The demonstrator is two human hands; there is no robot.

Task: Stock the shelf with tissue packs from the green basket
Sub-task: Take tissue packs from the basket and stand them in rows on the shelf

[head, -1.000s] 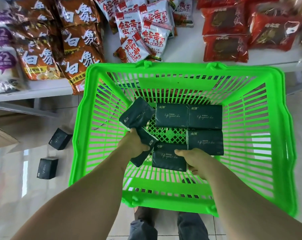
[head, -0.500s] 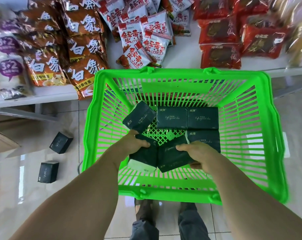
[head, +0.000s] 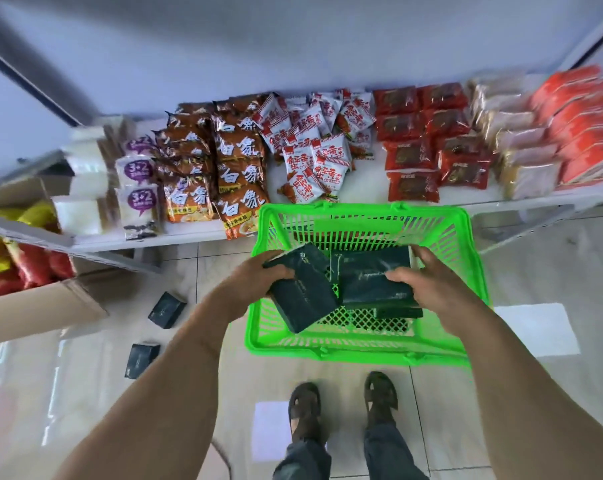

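The green basket [head: 473,271] stands on the floor before the low white shelf [head: 362,174]. My left hand [head: 255,282] grips dark green tissue packs [head: 302,299], one tilted over the basket's left side, another above it. My right hand [head: 428,285] holds a stack of dark green tissue packs [head: 369,275] above the basket's middle. One more pack [head: 398,311] lies on the basket floor under that stack.
The shelf carries noodle bags [head: 237,174], red-and-white snack bags [head: 314,154], red packets [head: 431,147] and boxes at the right. Two dark tissue packs [head: 167,310] [head: 142,360] lie on the tiled floor at left. A cardboard box [head: 40,306] sits far left. My feet [head: 341,407] are below the basket.
Both hands have lifted packs up out of the basket. The view has pulled back and tilted up, showing the whole shelf and my feet.
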